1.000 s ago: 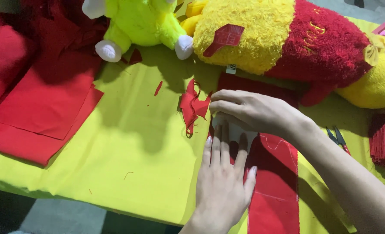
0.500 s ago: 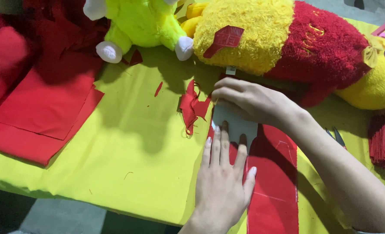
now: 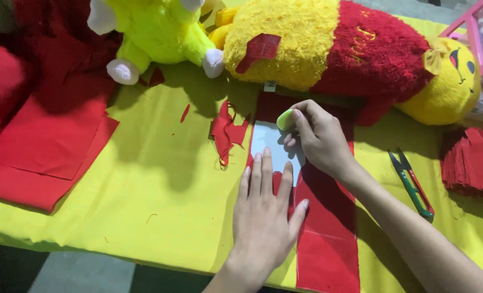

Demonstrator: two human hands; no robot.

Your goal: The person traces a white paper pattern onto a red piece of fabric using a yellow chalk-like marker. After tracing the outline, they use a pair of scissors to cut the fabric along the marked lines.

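Fingers of the right hand (image 3: 318, 142) are pinching a small pale-green piece of chalk (image 3: 284, 120), its tip touching the upper edge of a white card template (image 3: 269, 145); that grip is closing firmly on the chalk. Just below it, the left hand (image 3: 265, 210) is lying flat with its fingers spread, gripping nothing, its fingertips pressing the lower part of the template down. The template is resting on a long strip of red felt (image 3: 325, 228) that is running from under the hands toward the near desk edge.

Left of the right grip, a curled red felt scrap (image 3: 226, 133) is lying on the yellow cloth (image 3: 160, 190) covering the desk. Right of the right forearm, small thread snips (image 3: 413, 184) with green and red handles are lying beside a stack of cut red pieces (image 3: 472, 163). Beyond the grip, a yellow plush toy in a red top (image 3: 350, 51) is lying on its side, with a bright green plush toy (image 3: 154, 32) next to it. Far left of both hands, folded red fabric (image 3: 46, 146) is piling up.

At the top right corner, a pink tray (image 3: 472, 32) is holding what are probably markers or tubes; the view is too cropped to be sure. Grey floor (image 3: 78, 274) is showing below the desk edge.
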